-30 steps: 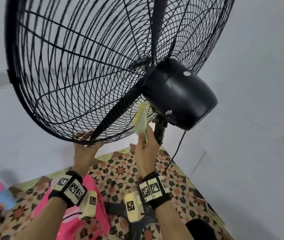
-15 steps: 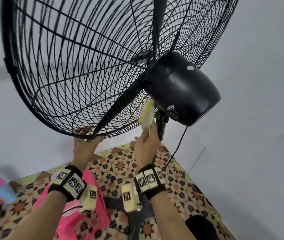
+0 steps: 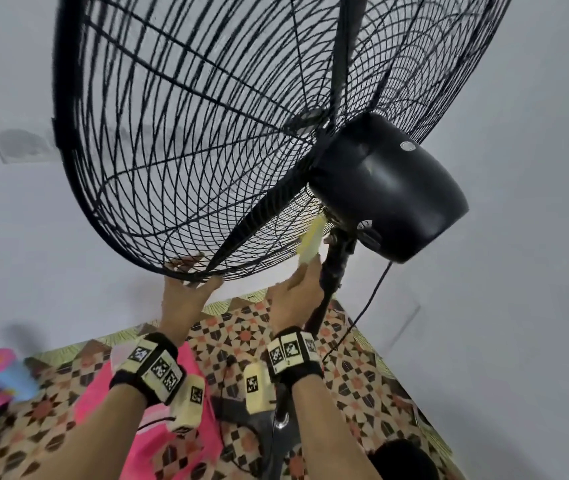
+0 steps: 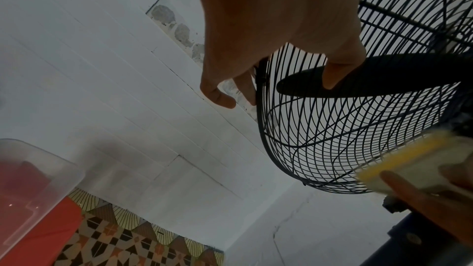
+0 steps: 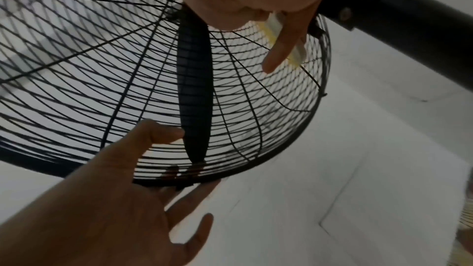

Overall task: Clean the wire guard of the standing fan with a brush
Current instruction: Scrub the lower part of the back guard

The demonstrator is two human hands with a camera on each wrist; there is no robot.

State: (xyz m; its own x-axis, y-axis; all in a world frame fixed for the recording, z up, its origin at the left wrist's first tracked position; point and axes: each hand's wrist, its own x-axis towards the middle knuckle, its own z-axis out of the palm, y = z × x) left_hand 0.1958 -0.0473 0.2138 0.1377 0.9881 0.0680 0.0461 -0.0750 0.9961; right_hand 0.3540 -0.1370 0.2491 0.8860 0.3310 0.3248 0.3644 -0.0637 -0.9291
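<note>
The fan's black wire guard (image 3: pixel 189 140) fills the upper head view, tilted, with a blade (image 5: pixel 195 92) inside. My left hand (image 3: pixel 186 289) grips the guard's bottom rim (image 5: pixel 230 171), thumb (image 5: pixel 163 135) on the rear wires and fingers (image 4: pixel 217 94) round the front. My right hand (image 3: pixel 296 292) holds a yellow and cream brush (image 3: pixel 310 242). The brush head lies against the rear wires just below the motor housing (image 3: pixel 390 188). The brush (image 5: pixel 298 54) also shows under my forefinger, and the brush (image 4: pixel 409 161) lies at the guard's edge.
The black pole (image 3: pixel 331 282) stands just right of my right hand, and a power cord (image 3: pixel 362 306) hangs from the motor. Below are a patterned floor (image 3: pixel 362 382), a pink object (image 3: pixel 158 427) and a clear plastic container (image 4: pixel 38 179). White walls surround the fan.
My right hand has pushed the brush up the rear wires toward the motor housing. The left hand stays on the bottom rim.
</note>
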